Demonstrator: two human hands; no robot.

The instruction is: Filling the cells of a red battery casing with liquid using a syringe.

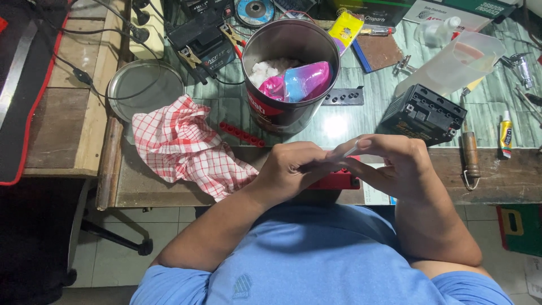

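Item held: a small clear, slender piece [351, 150], pinched between both hands at lower centre of the frame, just above the near edge of the bench (too small and blurred to say what kind of thing it is). Left hand [291, 169]: fingers curled closed, meeting the right hand at the piece. Right hand [389, 166]: fingers extended leftward and closed on the piece, thumb side up. Directly beneath the hands: a red block-shaped part [339, 181], lying on the bench edge, mostly hidden by the hands. Behind the hands, at centre: a round metal tin [271, 107], open, upright, holding white wadding and a pink-and-blue packet [299, 82]. Left of the tin: a red-and-white checked cloth [180, 144], crumpled, draped over the bench edge; a red strip of caps [241, 134] beside it; a round metal lid [144, 85] lying flat farther left. Right of the tin: a small black battery case [423, 113], with a clear plastic measuring jug [457, 62] tipped on its side behind it; a small glue tube [505, 133] at far right. Upper centre: a second black battery [203, 39] with clips attached. Surface: a workbench [339, 127] topped in greenish tile-patterned covering, with a worn wooden front rail. Room: pale tiled floor [164, 217] below the bench; a black mat with red edging [22, 90] at upper left. Wearer's blue shirt [316, 260] fills the bottom of the frame.
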